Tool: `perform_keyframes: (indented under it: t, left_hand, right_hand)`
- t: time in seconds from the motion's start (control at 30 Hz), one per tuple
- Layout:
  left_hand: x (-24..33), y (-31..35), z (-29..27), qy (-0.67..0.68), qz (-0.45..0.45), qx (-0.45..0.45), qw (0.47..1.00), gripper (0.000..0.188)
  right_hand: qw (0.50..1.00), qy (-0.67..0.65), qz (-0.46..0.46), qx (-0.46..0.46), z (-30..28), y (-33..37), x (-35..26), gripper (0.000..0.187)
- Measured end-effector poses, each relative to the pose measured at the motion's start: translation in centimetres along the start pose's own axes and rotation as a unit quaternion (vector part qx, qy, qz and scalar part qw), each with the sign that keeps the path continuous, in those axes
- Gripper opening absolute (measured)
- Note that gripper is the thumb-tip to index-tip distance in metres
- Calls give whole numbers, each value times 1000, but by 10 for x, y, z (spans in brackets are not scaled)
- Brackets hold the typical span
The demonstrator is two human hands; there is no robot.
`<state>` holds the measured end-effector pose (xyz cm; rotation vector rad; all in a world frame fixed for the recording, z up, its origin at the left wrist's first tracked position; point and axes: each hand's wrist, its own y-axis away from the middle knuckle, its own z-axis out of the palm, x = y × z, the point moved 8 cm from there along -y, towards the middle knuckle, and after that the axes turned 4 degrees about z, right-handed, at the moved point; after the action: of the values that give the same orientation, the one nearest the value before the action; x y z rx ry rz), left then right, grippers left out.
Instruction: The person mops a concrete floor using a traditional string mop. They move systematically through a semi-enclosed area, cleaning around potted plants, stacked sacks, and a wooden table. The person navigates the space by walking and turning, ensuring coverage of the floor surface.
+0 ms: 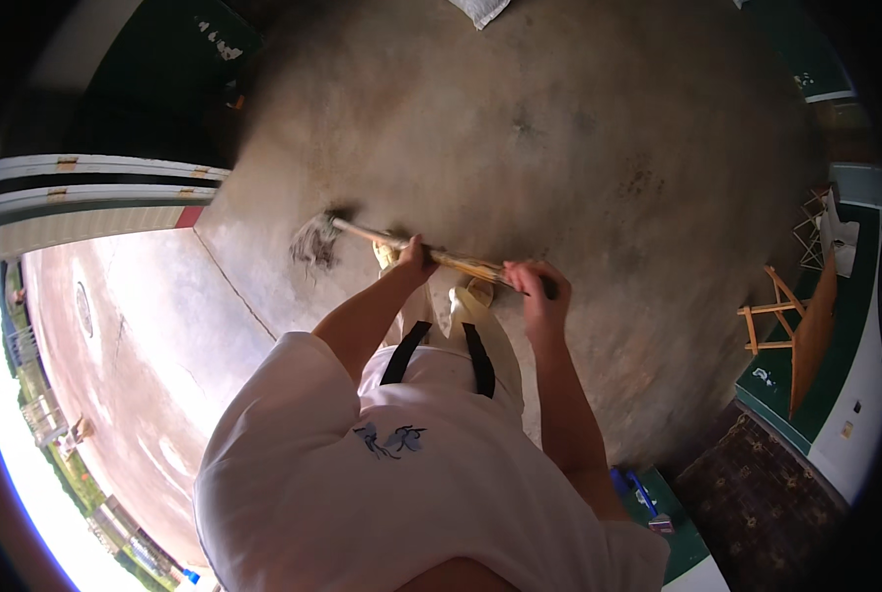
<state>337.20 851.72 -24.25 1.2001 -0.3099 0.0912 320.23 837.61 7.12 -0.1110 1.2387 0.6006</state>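
A mop with a pale stick handle (465, 263) lies slanted across the front of my legs. Its grey string head (314, 244) rests on the concrete floor to the left of my feet. My left hand (417, 260) is wrapped round the handle at about its middle. Toward the other end, my right hand (539, 288) grips the handle too, a little blurred. Both hands are closed. Under the handle my shoes (480, 290) are partly hidden by it and by my light trousers.
The concrete floor (559, 148) carries dark stains. At left, an open doorway with a folded white door (105, 170) leads to bright ground outside. A folding wooden table (816, 331) leans by the green-and-white right wall. A dark patterned mat (757, 483) lies at lower right. A white bag (480, 10) is at the far edge.
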Motion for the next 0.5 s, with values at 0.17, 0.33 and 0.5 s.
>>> perform_keyframes:
  t: [0.17,0.33,0.5]
  left_hand:
    - [-110,20,119,-68,-65,-92,991,30]
    - [-145,87,217,87,-124,-210,966,20]
    - [-179,124,243,94,-138,-232,958,14]
  right_hand:
    - [977,79,-152,123,-87,77,-88,21]
    - [943,168,-242,157,-95,114,-132,23]
    - [921,204,-294,151,-95,140,-148,25]
